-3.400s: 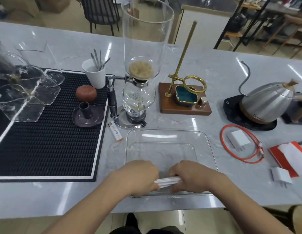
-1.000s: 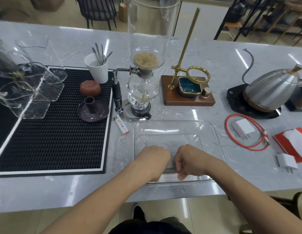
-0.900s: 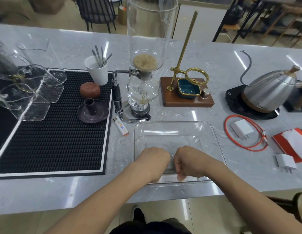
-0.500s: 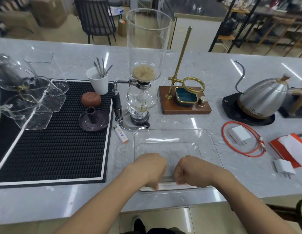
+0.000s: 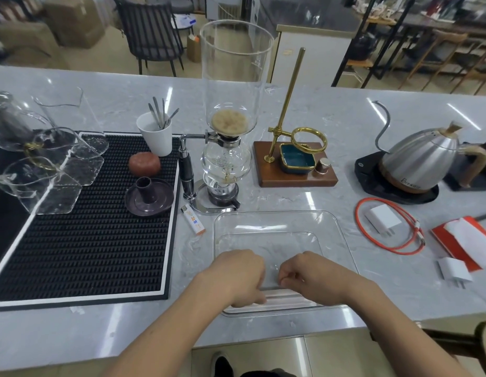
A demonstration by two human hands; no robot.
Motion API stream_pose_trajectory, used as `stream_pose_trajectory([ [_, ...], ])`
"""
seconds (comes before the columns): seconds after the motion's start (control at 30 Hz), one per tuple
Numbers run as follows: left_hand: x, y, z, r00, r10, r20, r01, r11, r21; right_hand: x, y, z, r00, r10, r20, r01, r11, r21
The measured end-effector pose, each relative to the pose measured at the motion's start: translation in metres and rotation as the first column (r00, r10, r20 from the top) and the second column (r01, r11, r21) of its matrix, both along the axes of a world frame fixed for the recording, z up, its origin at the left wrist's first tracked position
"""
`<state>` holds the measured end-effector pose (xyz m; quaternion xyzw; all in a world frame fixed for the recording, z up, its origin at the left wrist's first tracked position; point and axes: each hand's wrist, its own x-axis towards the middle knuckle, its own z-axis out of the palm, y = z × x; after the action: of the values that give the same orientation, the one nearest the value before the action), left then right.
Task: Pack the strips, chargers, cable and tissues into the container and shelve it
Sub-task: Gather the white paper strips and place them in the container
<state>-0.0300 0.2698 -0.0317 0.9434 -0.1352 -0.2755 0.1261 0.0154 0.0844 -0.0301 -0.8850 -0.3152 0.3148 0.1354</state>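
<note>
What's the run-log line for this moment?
strips in container | both hands on strips: left hand, right hand | chargers, cable, tissues outside

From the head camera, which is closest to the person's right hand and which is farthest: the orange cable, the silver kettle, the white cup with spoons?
Measured from the right hand, nearest first:
1. Orange cable, coiled on the counter just to the hand's right.
2. Silver kettle, farther back on the right, on its black base.
3. White cup, far back on the left, at the black mat's corner.
</note>
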Motion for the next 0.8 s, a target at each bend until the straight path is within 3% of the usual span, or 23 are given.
stream_pose_trajectory([
  [0.6, -0.001, -0.005, 0.0, 0.998, 0.051, 0.022, -0.052, 0.999, 0.016, 0.005, -0.01, -0.001, 0.998, 0.003, 0.065, -0.005, 1.0, 0.021],
  [0.7, 0.001, -0.009, 0.005, 0.971, 0.176, 0.159, -0.159, 0.981, -0.114, 0.009, -0.014, 0.008, 0.99, -0.017, 0.139, 0.002, 0.994, 0.111],
  [0.8, 0.002, -0.017, 0.011, 0.875, 0.298, 0.382, -0.22, 0.947, -0.234, 0.013, -0.022, 0.018, 0.967, -0.069, 0.244, 0.008, 0.969, 0.245],
])
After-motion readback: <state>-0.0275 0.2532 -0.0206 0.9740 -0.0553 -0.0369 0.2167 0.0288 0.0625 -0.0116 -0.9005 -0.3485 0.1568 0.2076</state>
